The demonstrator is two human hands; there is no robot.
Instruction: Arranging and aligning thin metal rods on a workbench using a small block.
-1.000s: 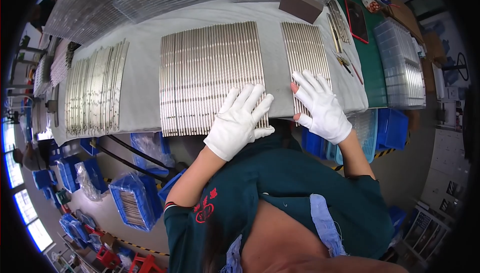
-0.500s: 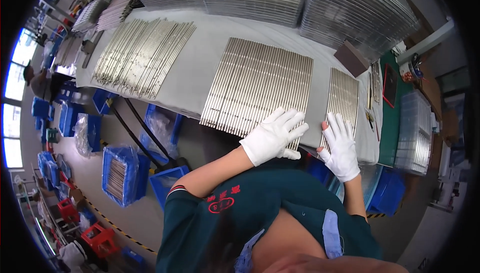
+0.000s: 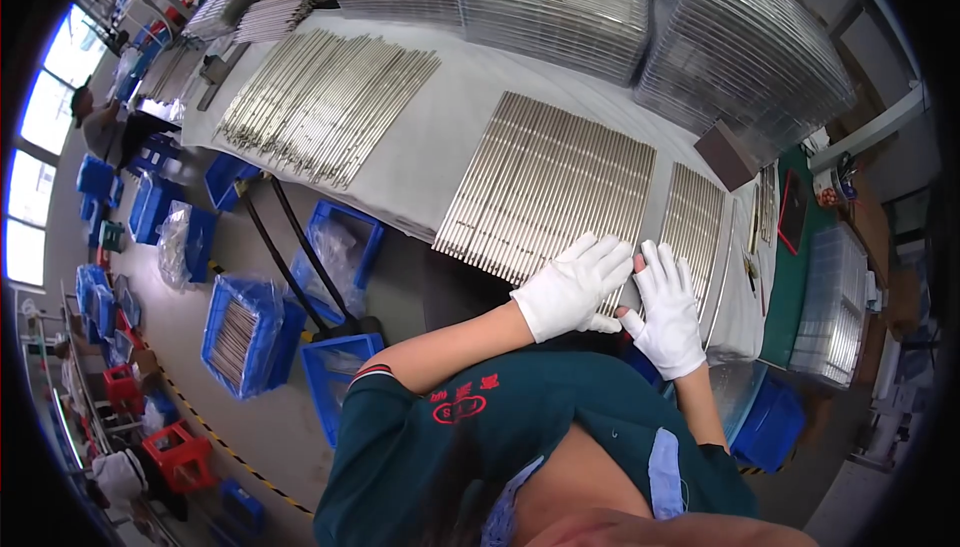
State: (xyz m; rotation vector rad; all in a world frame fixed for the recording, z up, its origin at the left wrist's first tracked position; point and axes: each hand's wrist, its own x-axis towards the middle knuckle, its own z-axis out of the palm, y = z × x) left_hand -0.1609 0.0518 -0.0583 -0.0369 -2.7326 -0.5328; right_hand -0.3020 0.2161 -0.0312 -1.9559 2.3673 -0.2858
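Silver metal rods lie side by side in a flat row (image 3: 560,187) on the white-covered table. My left hand (image 3: 575,289), in a white glove, rests flat with fingers stretched over the near right corner of this row. My right hand (image 3: 666,317) wears a white glove with bare thumb and forefinger tips. Its fingers are extended and apart, close beside the left hand, at the near end of a narrower rod group (image 3: 693,217). Neither hand grips a rod. Farther left spreads a looser, uneven batch of rods (image 3: 325,107).
Stacked clear plastic trays (image 3: 740,57) line the table's far side. A brown block (image 3: 726,155) stands by the narrow group, and a red-edged dark flat object (image 3: 791,212) lies on a green surface at right. Blue bins (image 3: 245,337) stand on the floor at left.
My right hand has moved left, closer to my left hand. The left hand stays flat at the corner of the middle row. The whole view has shifted, with the table appearing farther right.
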